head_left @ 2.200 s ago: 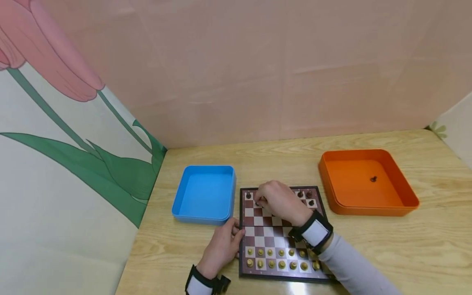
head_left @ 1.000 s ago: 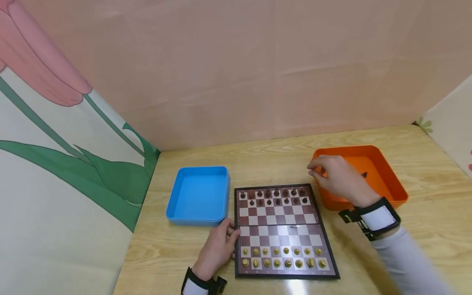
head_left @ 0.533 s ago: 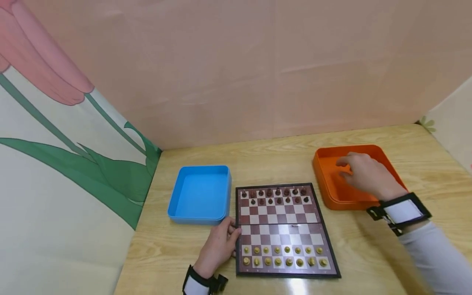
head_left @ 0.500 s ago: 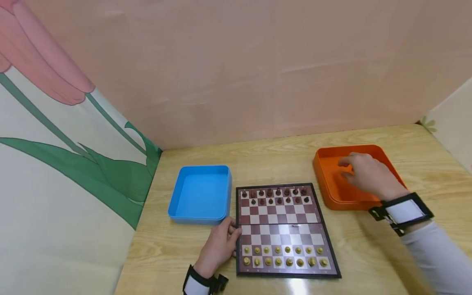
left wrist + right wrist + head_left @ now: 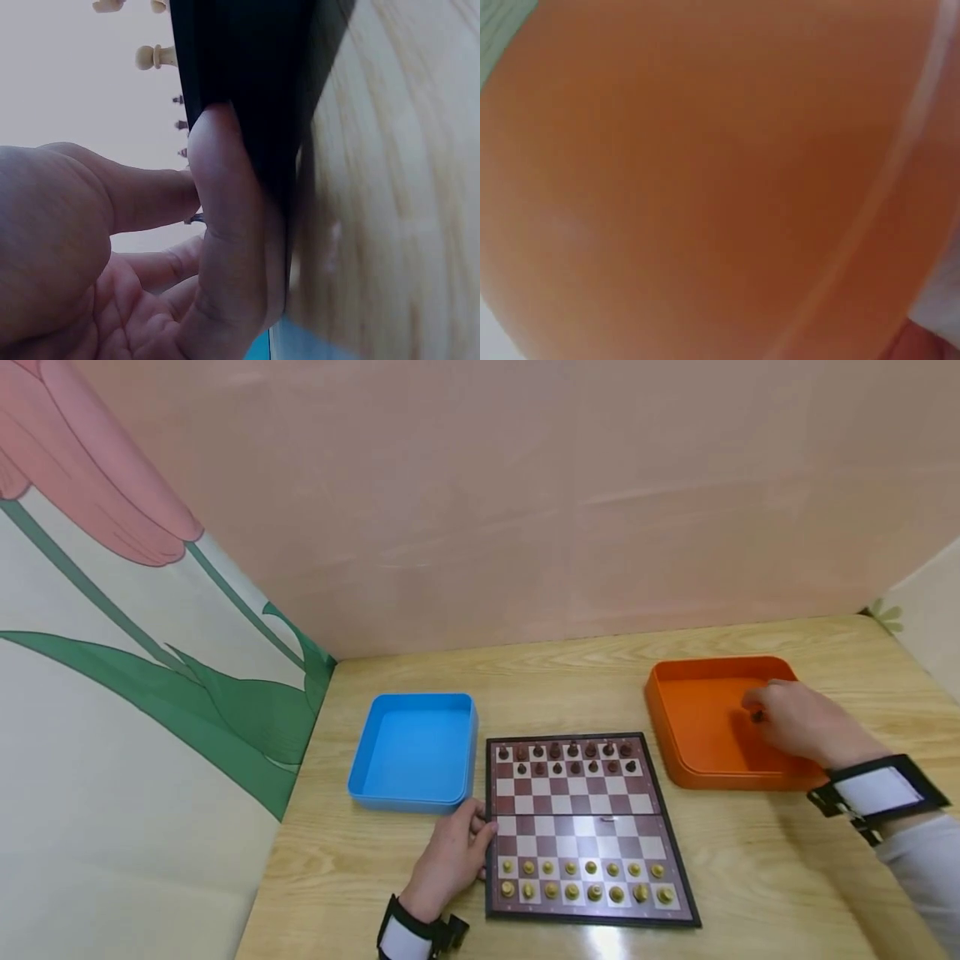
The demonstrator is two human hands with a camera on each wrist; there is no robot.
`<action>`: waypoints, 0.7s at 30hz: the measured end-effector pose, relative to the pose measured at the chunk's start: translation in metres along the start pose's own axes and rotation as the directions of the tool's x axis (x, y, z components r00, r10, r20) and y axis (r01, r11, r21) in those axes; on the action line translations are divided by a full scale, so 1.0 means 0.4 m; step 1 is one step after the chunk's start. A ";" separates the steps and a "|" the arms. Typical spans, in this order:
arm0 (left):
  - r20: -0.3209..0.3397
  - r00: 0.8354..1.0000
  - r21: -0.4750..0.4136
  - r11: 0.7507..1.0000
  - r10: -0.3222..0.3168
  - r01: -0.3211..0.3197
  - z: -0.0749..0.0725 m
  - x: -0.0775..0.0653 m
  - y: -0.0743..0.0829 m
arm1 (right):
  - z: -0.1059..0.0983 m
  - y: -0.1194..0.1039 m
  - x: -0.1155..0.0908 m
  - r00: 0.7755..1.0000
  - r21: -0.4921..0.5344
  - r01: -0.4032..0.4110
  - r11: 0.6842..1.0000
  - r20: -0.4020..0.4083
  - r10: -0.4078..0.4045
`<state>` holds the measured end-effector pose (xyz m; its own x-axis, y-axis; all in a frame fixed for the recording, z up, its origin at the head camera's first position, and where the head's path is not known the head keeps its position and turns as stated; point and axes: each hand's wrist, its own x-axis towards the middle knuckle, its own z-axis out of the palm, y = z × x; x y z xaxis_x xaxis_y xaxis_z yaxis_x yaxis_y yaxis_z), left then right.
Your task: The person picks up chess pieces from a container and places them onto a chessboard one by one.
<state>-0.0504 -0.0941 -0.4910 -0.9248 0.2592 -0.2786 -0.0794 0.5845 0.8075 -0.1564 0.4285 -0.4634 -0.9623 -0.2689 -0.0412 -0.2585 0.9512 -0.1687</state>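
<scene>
A folding chessboard (image 5: 577, 827) lies on the table, gold chess pieces in two rows on its near side and dark ones on its far side. In the far pawn row the leftmost square is bare. My left hand (image 5: 448, 856) grips the board's left edge; up close in the left wrist view, thumb and fingers (image 5: 225, 217) are at the black rim. Inside the orange tray (image 5: 678, 727), my right hand (image 5: 802, 722) pinches a small dark chess piece (image 5: 758, 716), mostly hidden by the fingers. Blurred orange fills the right wrist view.
A blue tray (image 5: 412, 752) with nothing in it stands left of the board, close to my left hand. The orange tray's raised walls surround the right hand's fingers. Behind the wooden table (image 5: 555, 677) hangs a pinkish cloth (image 5: 525, 510), with a flower-printed one at left.
My right hand has left the dark rows of the board, crossed into the orange tray and closed its fingers on the small dark piece there. My left hand stays at the board's edge.
</scene>
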 end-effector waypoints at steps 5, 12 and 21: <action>-0.004 1.000 -0.002 1.000 -0.001 0.001 -0.002 0.001 0.000 | 0.004 0.027 0.009 1.000 0.035 0.004 0.999 0.001 -0.004; 0.013 1.000 -0.013 1.000 -0.011 0.012 0.001 0.006 -0.005 | 0.019 0.040 0.006 0.999 0.009 0.024 1.000 -0.048 -0.023; 0.020 0.999 -0.030 0.999 -0.032 0.033 0.001 0.009 -0.008 | 0.014 0.017 0.006 1.000 0.026 -0.014 1.000 -0.026 0.015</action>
<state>-0.0534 -0.0947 -0.4946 -0.9142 0.2554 -0.3148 -0.1208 0.5696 0.8130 -0.1601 0.4335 -0.4700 -0.9680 -0.2505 -0.0176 -0.2425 0.9506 -0.1936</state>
